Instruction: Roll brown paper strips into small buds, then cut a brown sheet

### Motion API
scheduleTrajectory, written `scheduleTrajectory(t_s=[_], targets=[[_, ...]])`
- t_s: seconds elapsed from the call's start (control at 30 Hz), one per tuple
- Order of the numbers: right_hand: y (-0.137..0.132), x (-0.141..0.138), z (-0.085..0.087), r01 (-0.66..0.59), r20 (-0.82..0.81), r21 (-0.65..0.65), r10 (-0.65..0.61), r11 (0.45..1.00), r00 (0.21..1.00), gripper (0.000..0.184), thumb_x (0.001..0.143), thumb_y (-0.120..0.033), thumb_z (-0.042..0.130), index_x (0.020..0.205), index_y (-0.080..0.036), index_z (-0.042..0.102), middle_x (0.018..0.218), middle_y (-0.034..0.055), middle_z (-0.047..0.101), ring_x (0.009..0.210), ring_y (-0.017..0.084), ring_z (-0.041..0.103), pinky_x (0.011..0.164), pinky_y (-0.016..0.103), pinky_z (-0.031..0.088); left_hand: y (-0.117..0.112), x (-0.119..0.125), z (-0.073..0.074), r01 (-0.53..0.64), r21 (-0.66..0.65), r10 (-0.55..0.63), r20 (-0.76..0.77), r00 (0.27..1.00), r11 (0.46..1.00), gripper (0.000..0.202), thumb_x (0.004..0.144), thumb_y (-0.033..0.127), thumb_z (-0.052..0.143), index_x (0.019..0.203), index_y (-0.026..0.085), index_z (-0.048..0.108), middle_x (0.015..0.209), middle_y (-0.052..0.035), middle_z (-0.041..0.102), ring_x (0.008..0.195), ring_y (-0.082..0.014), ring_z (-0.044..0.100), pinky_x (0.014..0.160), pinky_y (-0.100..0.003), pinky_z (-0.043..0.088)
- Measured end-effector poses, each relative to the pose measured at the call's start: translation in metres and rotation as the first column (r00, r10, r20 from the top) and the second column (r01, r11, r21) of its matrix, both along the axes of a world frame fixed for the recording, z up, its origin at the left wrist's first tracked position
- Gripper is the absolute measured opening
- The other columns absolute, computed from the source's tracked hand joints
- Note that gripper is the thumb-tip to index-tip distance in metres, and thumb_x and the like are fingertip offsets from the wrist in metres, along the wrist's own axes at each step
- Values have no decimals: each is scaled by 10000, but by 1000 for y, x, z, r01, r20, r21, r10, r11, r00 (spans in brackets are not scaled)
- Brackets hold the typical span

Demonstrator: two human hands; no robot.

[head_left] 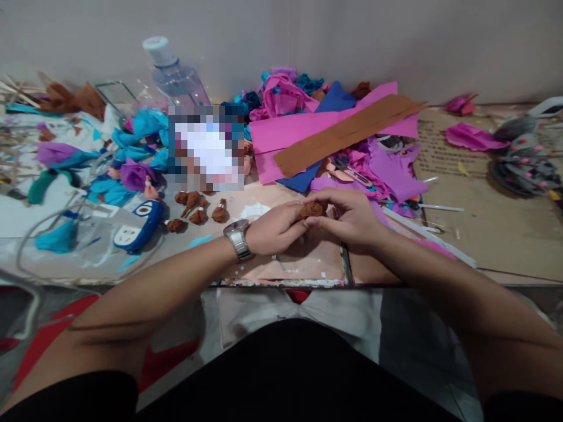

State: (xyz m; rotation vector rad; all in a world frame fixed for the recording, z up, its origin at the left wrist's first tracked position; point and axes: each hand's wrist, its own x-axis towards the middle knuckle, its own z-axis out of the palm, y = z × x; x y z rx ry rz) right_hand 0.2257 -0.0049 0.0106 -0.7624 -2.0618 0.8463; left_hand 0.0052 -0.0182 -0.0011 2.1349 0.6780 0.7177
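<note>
Against a pale wall (360, 35), a worktable (259, 269) carries colourful crepe-paper scraps. Near its front edge, the left hand (273, 230) and right hand (354, 217) meet, their fingers gripping a brown crepe-paper rosette (314, 210) between them. Smaller brown paper buds (199, 215) lie beyond the wristwatch (238, 239); a brown crepe-paper strip (338, 140) lies across pink sheets (268, 138) behind the hands.

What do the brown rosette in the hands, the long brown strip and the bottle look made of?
Brown rosette: matte, likely crepe paper, from its soft, layered folds.
Brown strip: matte, perhaps the same paper; thin, with a ragged end.
Bottle: see-through, glossy; probably plastic, though possibly glass.
</note>
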Motion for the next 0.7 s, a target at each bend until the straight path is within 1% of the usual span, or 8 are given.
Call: scheduleTrajectory(t_s=[0.17, 0.27, 0.37, 0.47, 0.53, 0.6, 0.63, 0.7], targets=[[2, 0, -3, 17, -132, -124, -33, 992, 991, 422, 861, -502, 830, 1138, -192, 758, 994, 66, 759, 856, 183, 689, 773, 299, 557, 1, -2, -2, -35, -210, 71, 164, 984, 977, 416, 1070, 506, 446, 1119, 160, 673, 1063, -105, 739, 988, -232, 679, 924, -369, 531], [1, 0, -3, -20, -180, -164, -10, 986, 984, 387, 869, -467, 834, 1143, -210, 740, 1005, 58, 759, 855, 179, 713, 759, 286, 571, 3, 0, -3, -2, -299, 78, 243, 967, 954, 425, 1064, 525, 464, 1035, 162, 681, 951, -78, 722, 899, -204, 674, 888, -342, 534], [-1, -2, -2, -90, -183, -236, 46, 968, 982, 392, 901, -481, 798, 1179, -221, 707, 969, 52, 768, 788, 173, 736, 705, 278, 583, 4, 1, -2, 44, -333, 46, 257, 965, 942, 439, 1064, 527, 464, 922, 166, 669, 883, -63, 682, 863, -192, 650, 874, -334, 522], [-1, -3, -1, -88, -149, -239, 54, 967, 987, 392, 934, -501, 753, 1193, -210, 711, 984, 69, 778, 805, 183, 741, 710, 291, 585, 3, 1, -2, 35, -341, 47, 230, 972, 939, 467, 1072, 536, 420, 870, 171, 631, 833, -52, 643, 803, -183, 614, 810, -325, 514], [0, -2, -1, -59, -126, -203, 34, 977, 992, 390, 929, -503, 759, 1172, -199, 731, 1005, 76, 776, 843, 188, 727, 748, 301, 578, 2, 0, -2, -16, -269, 64, 170, 983, 963, 447, 1079, 522, 391, 911, 173, 615, 850, -57, 646, 791, -187, 603, 782, -330, 504], [2, -1, -2, -23, -109, -178, 3, 984, 994, 382, 915, -496, 776, 1147, -194, 744, 1016, 75, 769, 871, 188, 708, 779, 305, 563, 1, -1, -2, -99, -62, 102, 50, 994, 993, 400, 1054, 529, 449, 1017, 166, 611, 912, -81, 669, 816, -209, 610, 768, -344, 484], [2, -1, -3, -3, -107, -173, -16, 985, 994, 375, 910, -490, 783, 1137, -194, 748, 1021, 74, 765, 884, 188, 700, 792, 305, 557, 1, -2, -2, -136, 69, 137, -17, 990, 988, 400, 1028, 543, 500, 1076, 159, 605, 939, -96, 678, 829, -222, 615, 756, -349, 471], [3, -1, -4, 27, -113, -183, -49, 983, 992, 352, 908, -474, 789, 1122, -197, 750, 1030, 69, 758, 898, 185, 690, 807, 302, 547, 1, -3, -2, -194, 271, 232, -114, 966, 943, 443, 985, 551, 579, 1170, 149, 586, 960, -110, 689, 832, -241, 631, 721, -349, 451]])
